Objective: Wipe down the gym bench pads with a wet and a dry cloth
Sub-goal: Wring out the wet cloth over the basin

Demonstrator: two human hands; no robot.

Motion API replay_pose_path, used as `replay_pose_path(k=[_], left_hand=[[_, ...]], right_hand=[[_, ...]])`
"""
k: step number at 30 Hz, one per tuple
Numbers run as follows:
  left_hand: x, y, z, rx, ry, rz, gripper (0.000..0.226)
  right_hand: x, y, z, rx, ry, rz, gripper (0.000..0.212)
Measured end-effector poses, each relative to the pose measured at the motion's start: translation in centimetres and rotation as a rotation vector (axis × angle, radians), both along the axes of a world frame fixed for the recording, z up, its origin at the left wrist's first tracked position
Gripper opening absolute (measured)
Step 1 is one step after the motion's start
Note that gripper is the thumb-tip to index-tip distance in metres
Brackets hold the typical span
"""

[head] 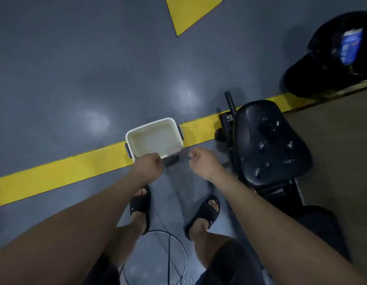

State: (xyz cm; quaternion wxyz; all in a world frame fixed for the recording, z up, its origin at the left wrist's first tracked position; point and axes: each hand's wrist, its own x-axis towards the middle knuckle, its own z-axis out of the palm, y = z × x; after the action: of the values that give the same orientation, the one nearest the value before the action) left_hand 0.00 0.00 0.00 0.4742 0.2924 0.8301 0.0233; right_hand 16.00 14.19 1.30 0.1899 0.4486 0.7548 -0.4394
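Note:
A grey cloth (174,156) hangs blurred between my two hands, just over the near edge of a white tub (151,138) on the floor. My left hand (150,164) grips the cloth's left end with curled fingers. My right hand (201,161) grips its right end. The black gym bench seat pad (271,140) stands to the right, with several wet glints on its surface. A second black pad (320,227) lies nearer me at the lower right.
A yellow floor stripe (61,173) runs under the tub across the grey floor. A black bag (332,56) with a blue item sits at the far right. My feet in black slides stand below the hands. A thin wire hoop (184,256) lies by my legs.

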Motion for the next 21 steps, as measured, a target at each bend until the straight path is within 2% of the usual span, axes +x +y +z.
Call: replay_pose_path(k=[2,6,11,14,16,18,21], left_hand=[[0.6,0.6,-5.8,0.004,0.018,-0.014,0.029],[2.0,2.3,-14.7,-0.01,0.012,-0.098,0.029],[2.1,4.6,-24.0,0.091,0.114,-0.079,0.047],[1.7,5.2,-27.2,0.095,0.149,-0.169,0.035],[1.4,5.2,-28.1,0.105,0.171,-0.224,0.023],[1.0,5.1,-27.5,0.111,0.182,-0.257,0.02],[0.0,4.8,-24.4,0.155,0.146,-0.218,0.018]], right_hand=[[-0.3,0.4,-5.3,-0.023,-0.016,-0.023,0.016],[-0.9,0.8,-15.7,-0.017,-0.059,0.042,0.022],[-1.5,1.1,-25.3,0.069,-0.003,0.147,0.037],[-2.1,1.1,-28.4,0.176,-0.021,0.222,0.037],[-2.5,1.2,-29.2,0.252,-0.008,0.26,0.024],[-2.8,1.0,-28.9,0.292,0.038,0.261,0.013],[-2.9,0.5,-26.3,0.292,0.135,0.171,0.01]])
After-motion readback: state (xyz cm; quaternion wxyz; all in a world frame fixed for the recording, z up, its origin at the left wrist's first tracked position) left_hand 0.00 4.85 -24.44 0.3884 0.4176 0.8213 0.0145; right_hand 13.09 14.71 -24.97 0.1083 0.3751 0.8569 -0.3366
